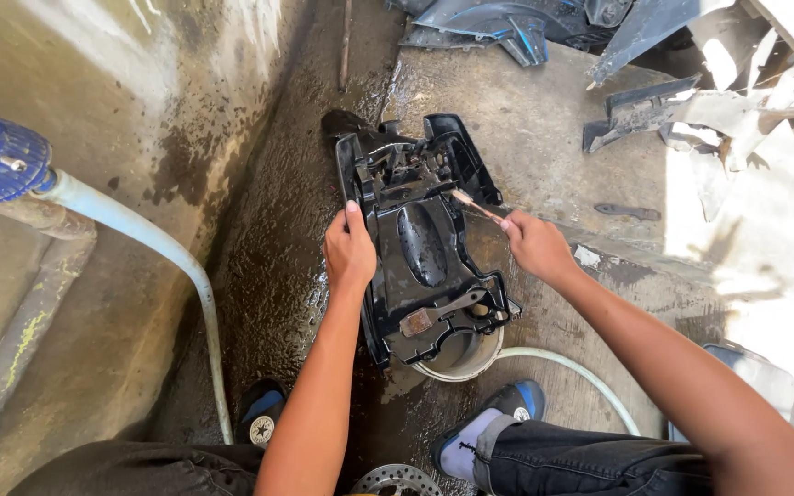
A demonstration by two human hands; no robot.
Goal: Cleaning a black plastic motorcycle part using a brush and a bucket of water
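A black plastic motorbike panel lies tilted across a white bucket on the wet concrete. My left hand grips the panel's left edge. A small brush is held in my right hand, with its bristled tip touching the panel's upper right part. A rusty metal fitting is fixed near the panel's lower end. Most of the bucket is hidden under the panel.
A pale hose runs down from a blue tap fitting on the left wall. Another hose curves past my right shoe. Black plastic panels pile at the top right. A brake disc lies at the bottom.
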